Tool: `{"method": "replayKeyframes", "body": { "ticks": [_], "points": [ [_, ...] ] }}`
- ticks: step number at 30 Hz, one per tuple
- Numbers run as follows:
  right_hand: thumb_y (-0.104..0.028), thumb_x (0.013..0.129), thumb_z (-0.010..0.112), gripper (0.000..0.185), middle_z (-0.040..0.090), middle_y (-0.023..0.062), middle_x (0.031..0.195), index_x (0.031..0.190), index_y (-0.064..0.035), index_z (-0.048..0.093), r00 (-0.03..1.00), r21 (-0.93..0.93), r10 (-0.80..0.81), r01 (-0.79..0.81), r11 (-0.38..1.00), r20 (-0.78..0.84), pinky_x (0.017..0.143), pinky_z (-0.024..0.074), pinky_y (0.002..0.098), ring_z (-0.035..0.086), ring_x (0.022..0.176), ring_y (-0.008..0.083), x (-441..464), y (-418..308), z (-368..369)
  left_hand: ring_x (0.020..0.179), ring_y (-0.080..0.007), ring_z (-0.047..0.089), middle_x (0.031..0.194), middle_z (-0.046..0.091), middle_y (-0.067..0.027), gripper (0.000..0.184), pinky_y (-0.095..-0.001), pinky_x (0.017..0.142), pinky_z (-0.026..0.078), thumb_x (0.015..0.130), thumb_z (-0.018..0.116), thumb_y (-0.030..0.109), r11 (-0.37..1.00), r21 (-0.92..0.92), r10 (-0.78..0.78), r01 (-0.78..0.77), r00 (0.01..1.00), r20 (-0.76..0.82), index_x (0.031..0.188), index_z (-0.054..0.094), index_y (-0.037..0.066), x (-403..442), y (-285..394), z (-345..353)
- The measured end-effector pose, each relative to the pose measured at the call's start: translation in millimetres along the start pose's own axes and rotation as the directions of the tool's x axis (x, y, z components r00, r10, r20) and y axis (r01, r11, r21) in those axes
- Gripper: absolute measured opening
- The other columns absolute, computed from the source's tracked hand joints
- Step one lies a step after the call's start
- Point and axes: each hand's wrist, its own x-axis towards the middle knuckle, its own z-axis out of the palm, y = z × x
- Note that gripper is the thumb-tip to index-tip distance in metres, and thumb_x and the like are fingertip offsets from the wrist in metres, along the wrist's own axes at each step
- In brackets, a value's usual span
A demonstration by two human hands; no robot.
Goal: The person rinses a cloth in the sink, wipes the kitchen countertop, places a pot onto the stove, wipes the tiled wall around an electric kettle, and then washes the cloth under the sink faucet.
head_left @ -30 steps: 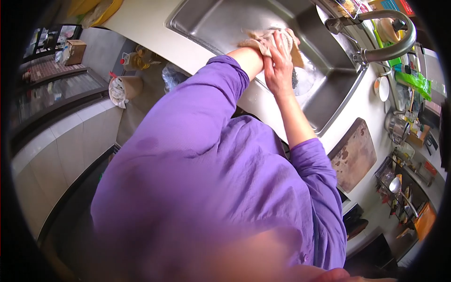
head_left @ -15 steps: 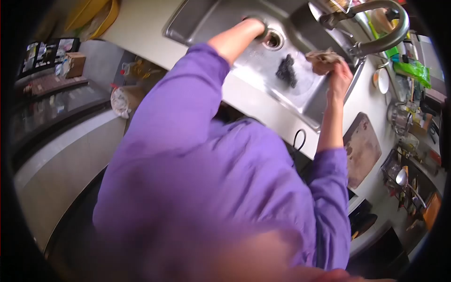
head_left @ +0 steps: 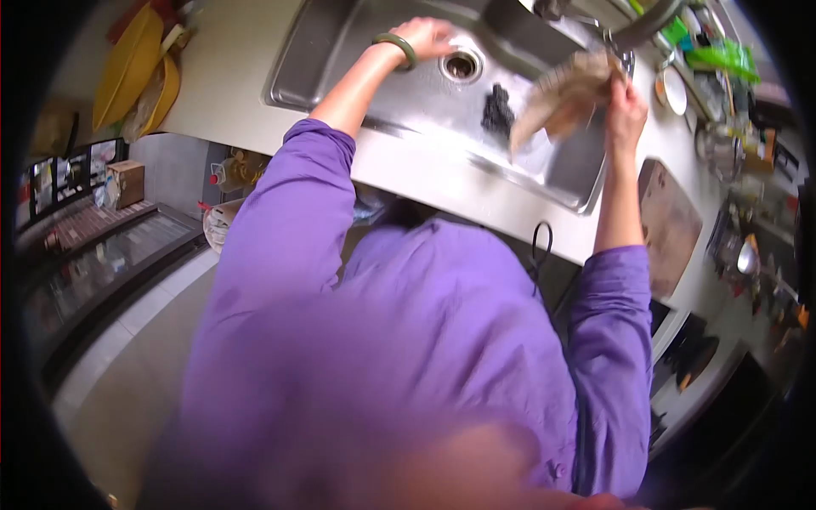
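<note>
Our right hand point(head_left: 627, 121) pinches the cloth point(head_left: 563, 100) by its upper right corner, over the right part of the sink point(head_left: 387, 98). The cloth hangs slanting down to the left, its near side just beside the dark scrubber point(head_left: 495, 110). Our left hand point(head_left: 423, 37), with a bangle point(head_left: 409, 53) at the wrist, is just left of the drain point(head_left: 460, 65); its fingers are blurred, and we cannot tell whether they are spread or curled, or touch the steel.

Between our hands we have open sink floor around the drain and scrubber. The front rim and a strip of counter point(head_left: 433, 177) run under both forearms. On the right we have less room: the board point(head_left: 670, 225) lies near our forearm, and the faucet point(head_left: 643, 28) is above the cloth.

At far left, beyond a broad stretch of counter, stands a yellow basin point(head_left: 127, 72); the smaller basin point(head_left: 173, 87) beside it holds something pale that we cannot make out. A white bowl point(head_left: 671, 90) sits past the right rim.
</note>
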Motion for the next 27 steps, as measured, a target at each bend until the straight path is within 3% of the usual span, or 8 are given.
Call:
{"method": "replayKeyframes", "body": {
  "ticks": [2, 6, 9, 14, 18, 22, 25, 27],
  "points": [
    [-0.026, 0.088, 0.053, 0.025, 0.063, 0.001, 0.075, 0.096, -0.004, 0.064, 0.964, 0.369, 0.239, -0.267, 0.89, 0.121, 0.064, 0.0457, 0.0219, 0.057, 0.068, 0.007, -21.8, -37.1, -5.5, 0.09, -0.0135, 0.06, 0.099, 0.062, -0.0051, 0.031, -0.029, 0.078, 0.048, 0.087, 0.054, 0.03, 0.454, -0.888, -0.018, 0.075, 0.997, 0.075, 0.104, 0.059, 0.005, 5.0, 34.5, -3.4],
    [-0.024, 0.093, 0.042, 0.028, 0.06, 0.0068, 0.099, 0.111, -0.0041, 0.052, 0.892, 0.559, 0.395, -0.447, 0.699, 0.219, 0.078, 0.0498, 0.0318, 0.059, 0.089, 0.0168, -45.4, -53.7, -19.7, 0.095, -0.0125, 0.057, 0.104, 0.059, -0.0031, 0.033, -0.0263, 0.081, 0.047, 0.091, 0.048, 0.029, 0.532, -0.837, 0.264, -0.126, 0.964, 0.023, 0.111, 0.054, 0.004, 11.2, 110.1, 26.3],
    [-0.024, 0.093, 0.042, 0.029, 0.059, 0.0061, 0.102, 0.113, -0.0044, 0.051, 0.888, 0.632, 0.399, -0.447, 0.633, 0.228, 0.079, 0.0486, 0.0297, 0.058, 0.091, 0.0151, -70.9, -72.4, -31.4, 0.099, -0.0113, 0.055, 0.112, 0.055, -0.0054, 0.039, -0.0265, 0.083, 0.046, 0.091, 0.046, 0.03, -0.132, -0.958, 0.372, 0.255, 0.908, 0.191, 0.121, 0.046, 0.004, 5.7, 153.7, 46.5],
    [-0.022, 0.093, 0.043, 0.029, 0.056, 0.0056, 0.108, 0.115, -0.0038, 0.049, 0.938, 0.756, 0.346, -0.216, 0.618, -0.015, 0.089, 0.0417, 0.0313, 0.053, 0.101, 0.016, -94.2, -87.9, -85.2, 0.109, -0.0142, 0.046, 0.118, 0.052, -0.007, 0.044, -0.0275, 0.096, 0.034, 0.089, 0.049, 0.028, 0.329, -0.93, 0.514, -0.164, 0.857, 0.03, 0.123, 0.044, -0.001, -2.8, 206.5, 43.8],
    [-0.019, 0.095, 0.037, 0.031, 0.055, 0.0087, 0.113, 0.117, -0.0027, 0.051, 0.949, 0.85, 0.304, -0.085, 0.519, -0.09, 0.092, 0.039, 0.0308, 0.051, 0.104, 0.0172, -113.0, -101.6, -141.5, 0.089, -0.013, 0.054, 0.092, 0.059, -0.0045, 0.029, -0.0259, 0.077, 0.043, 0.086, 0.056, 0.024, 0.151, -0.927, 0.479, -0.342, 0.846, -0.234, 0.103, 0.058, 0.0, -24.2, 273.8, 20.6],
    [-0.015, 0.092, 0.04, 0.029, 0.057, 0.0097, 0.11, 0.115, -0.0017, 0.052, 0.964, 0.875, 0.241, -0.015, 0.483, -0.116, 0.093, 0.039, 0.0296, 0.052, 0.103, 0.0177, -135.8, -100.6, -203.2, 0.067, -0.0101, 0.052, 0.074, 0.056, -0.0006, 0.017, -0.0247, 0.06, 0.042, 0.083, 0.057, 0.015, 0.337, -0.702, 0.668, -0.628, 0.685, -0.292, 0.082, 0.06, -0.002, -44.7, 369.1, 14.7],
    [-0.022, 0.087, 0.052, 0.039, 0.056, 0.0088, 0.111, 0.119, -0.0021, 0.047, 0.883, 0.608, 0.191, 0.126, 0.784, -0.429, 0.091, 0.0392, 0.0309, 0.052, 0.102, 0.0188, -178.5, -76.7, -274.0, 0.073, -0.0114, 0.056, 0.082, 0.059, -0.0004, 0.02, -0.0235, 0.07, 0.045, 0.086, 0.054, 0.013, 0.043, -0.981, 0.48, -0.188, 0.865, -0.145, 0.095, 0.061, -0.003, -72.7, 455.1, 21.9],
    [-0.027, 0.084, 0.056, 0.044, 0.056, 0.0055, 0.108, 0.121, -0.005, 0.043, 0.781, 0.527, 0.334, -0.007, 0.85, -0.529, 0.089, 0.0396, 0.0316, 0.052, 0.099, 0.017, -232.5, -50.0, -328.5, 0.083, -0.0135, 0.058, 0.098, 0.059, -0.0083, 0.023, -0.0254, 0.075, 0.047, 0.09, 0.049, 0.013, -0.067, -0.99, 0.596, -0.125, 0.791, -0.141, 0.105, 0.057, -0.003, -78.1, 507.7, 38.8]
  ]
}}
